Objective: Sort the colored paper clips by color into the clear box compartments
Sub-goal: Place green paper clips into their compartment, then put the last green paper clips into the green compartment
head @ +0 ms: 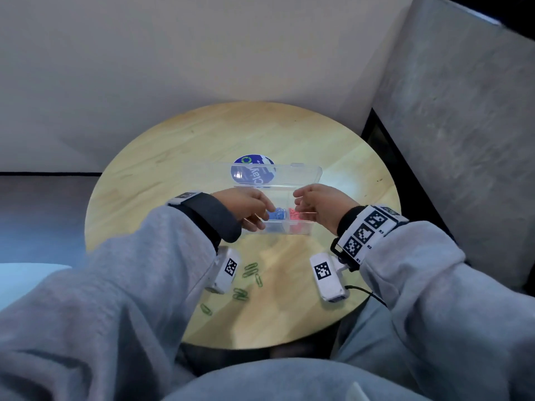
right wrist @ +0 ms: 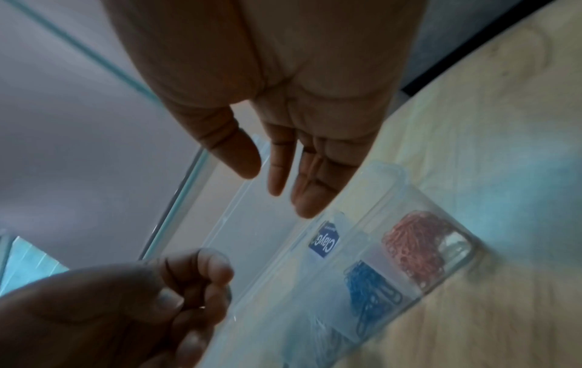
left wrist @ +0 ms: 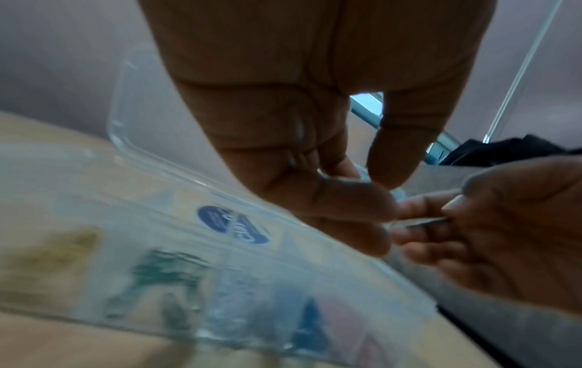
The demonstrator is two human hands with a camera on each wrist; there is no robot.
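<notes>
Loose green clips point(head: 249, 269) lie on the table point(head: 202, 146), on my side of the clear box point(head: 289, 230). They sit below and behind both hands and closer to the left wrist. Their long axes point every way, with no common lie.

My left hand point(head: 246, 209) is over the box's left half. Its fingertips point(left wrist: 371, 206) are drawn together in a pinch. There is something pale at the tips, but I cannot tell whether it is a clip.

Box, left to right:
- The left wrist view, which is blurred, shows a yellowish mass and then a green one in the left compartments.
- Blue clips point(head: 276, 214) fill a compartment right of centre.
- Red clips point(head: 295, 214) fill the end compartment beside them.
- The lid point(head: 307, 172) stands open on the far side and carries a blue sticker point(head: 252, 170).

My right hand point(head: 318, 206) hovers over the red end. Its own wrist view shows the fingers point(right wrist: 305, 196) loose and nothing in them. The left wrist view shows them bent beside a thin grey sliver. I cannot say whether it is grasping or released.

Judgement: blue and red look done, and the green strays remain. The left hand is nearer to both the strays and what looks like the green compartment. The next reach is therefore back toward me and then forward-left.
</notes>
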